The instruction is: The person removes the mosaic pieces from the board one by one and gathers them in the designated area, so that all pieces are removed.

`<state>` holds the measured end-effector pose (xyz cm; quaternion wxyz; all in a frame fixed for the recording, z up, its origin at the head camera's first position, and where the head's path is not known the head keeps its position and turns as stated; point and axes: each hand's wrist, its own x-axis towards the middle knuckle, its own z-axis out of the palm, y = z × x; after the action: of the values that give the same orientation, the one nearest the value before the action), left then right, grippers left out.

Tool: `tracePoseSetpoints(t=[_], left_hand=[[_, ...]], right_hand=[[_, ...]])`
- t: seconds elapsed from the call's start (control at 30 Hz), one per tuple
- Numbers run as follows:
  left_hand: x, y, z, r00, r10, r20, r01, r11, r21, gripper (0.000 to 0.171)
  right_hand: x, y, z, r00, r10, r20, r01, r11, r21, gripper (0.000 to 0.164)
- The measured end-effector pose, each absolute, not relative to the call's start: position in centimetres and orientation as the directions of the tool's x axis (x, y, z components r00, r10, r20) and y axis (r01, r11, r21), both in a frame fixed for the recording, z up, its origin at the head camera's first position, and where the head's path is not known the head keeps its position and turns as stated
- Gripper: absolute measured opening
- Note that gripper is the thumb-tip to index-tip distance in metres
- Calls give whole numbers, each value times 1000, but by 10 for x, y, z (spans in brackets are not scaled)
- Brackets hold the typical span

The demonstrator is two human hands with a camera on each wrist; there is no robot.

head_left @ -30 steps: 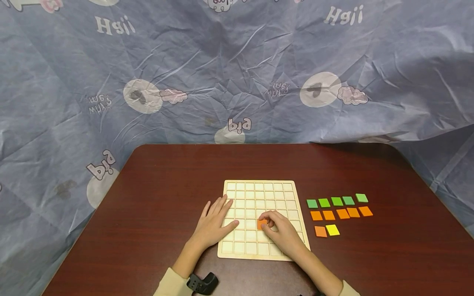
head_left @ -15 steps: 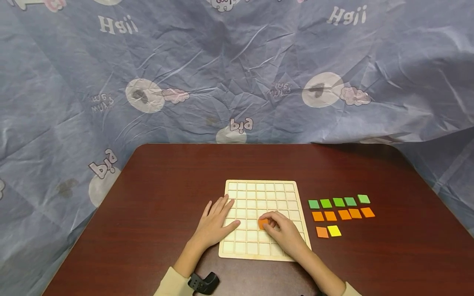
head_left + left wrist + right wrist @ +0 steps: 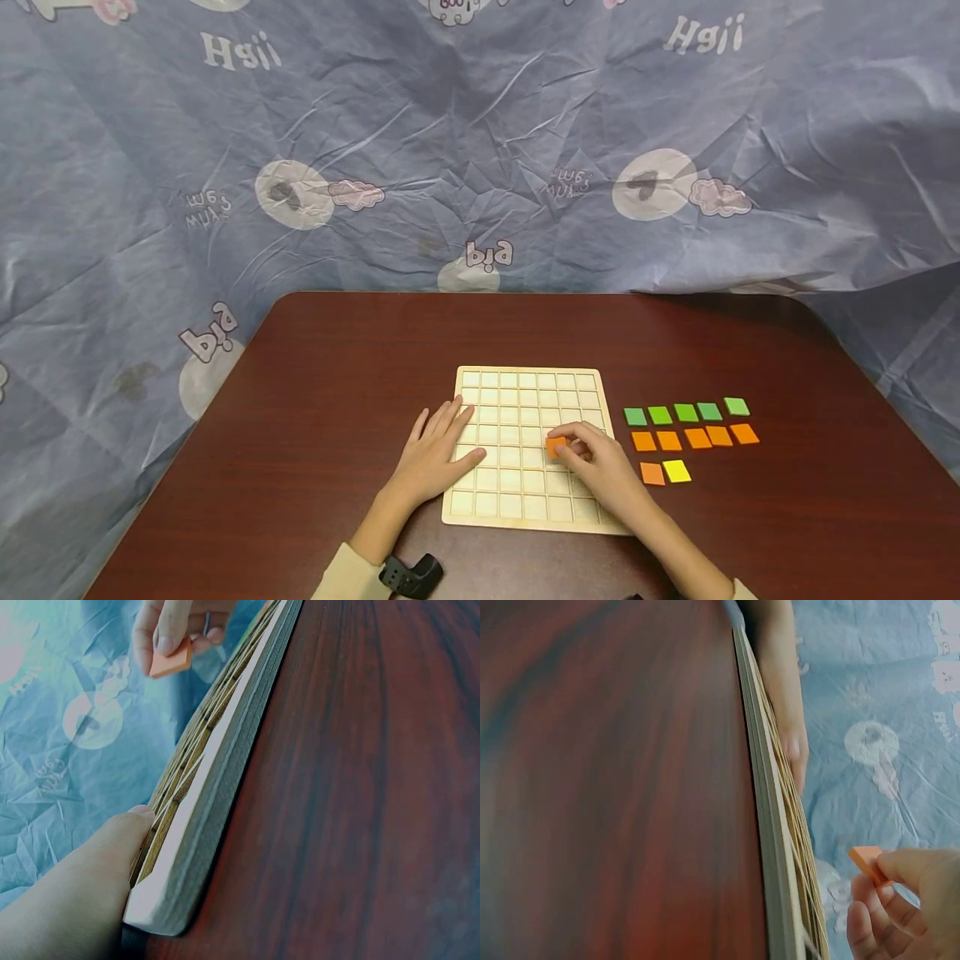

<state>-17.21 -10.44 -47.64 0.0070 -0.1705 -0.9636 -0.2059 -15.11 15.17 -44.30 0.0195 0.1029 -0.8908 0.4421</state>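
Note:
The thumb and fingers of my right hand [image 3: 606,471] pinch a small orange square tile [image 3: 556,447] over the right half of the pale wooden grid board [image 3: 510,505]. Both wrist views show a gap between this tile [image 3: 865,857] and the board's surface. My left hand [image 3: 432,456] rests with spread fingers on the board's left edge. Its thumb lies across the lower left squares, and in the left wrist view the thumb [image 3: 112,847] touches the frame. Part of the board's right side is hidden under my right hand.
Right of the board lie loose tiles in three rows: several green tiles [image 3: 686,412], several orange tiles [image 3: 697,438], and nearest me an orange tile [image 3: 652,473] beside a yellow tile [image 3: 677,471]. The dark wooden table [image 3: 360,350] ends at a printed blue-grey cloth [image 3: 405,167].
My right hand has shifted rightward and slightly away from me across the board, carrying the orange tile with it. My left hand stays in place on the board's edge.

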Motion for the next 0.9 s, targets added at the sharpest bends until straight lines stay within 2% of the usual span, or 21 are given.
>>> tracePoseSetpoints(t=[0.47, 0.9], left_hand=[[-172, -104, -477, -941, 327, 89, 335, 858, 390, 69], [-172, -104, -477, -940, 329, 87, 336, 858, 390, 69]], right_hand=[[-152, 212, -428, -979, -69, 191, -187, 671, -718, 19], [-143, 265, -438, -974, 23, 225, -131, 757, -640, 19]])
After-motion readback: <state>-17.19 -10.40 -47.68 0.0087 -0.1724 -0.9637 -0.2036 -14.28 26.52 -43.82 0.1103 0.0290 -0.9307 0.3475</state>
